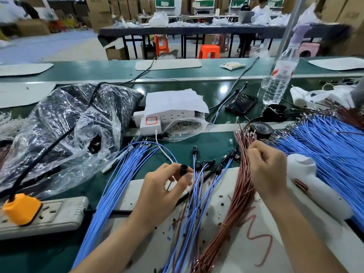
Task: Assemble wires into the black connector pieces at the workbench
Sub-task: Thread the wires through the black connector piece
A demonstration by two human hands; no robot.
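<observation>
Green workshop desk (214, 142): a black connector piece (184, 170) is being pinched in the left grip (163, 186) beside blue wires (122, 174), while brown wires (242, 186) are being held in the right grip (266, 164).

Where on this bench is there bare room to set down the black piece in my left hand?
The black piece fits on bare green bench below the power strip, left of the blue wires; also on the white board right of the brown wires. Crowded: the middle where wires cross, and the wire pile far right.
</observation>
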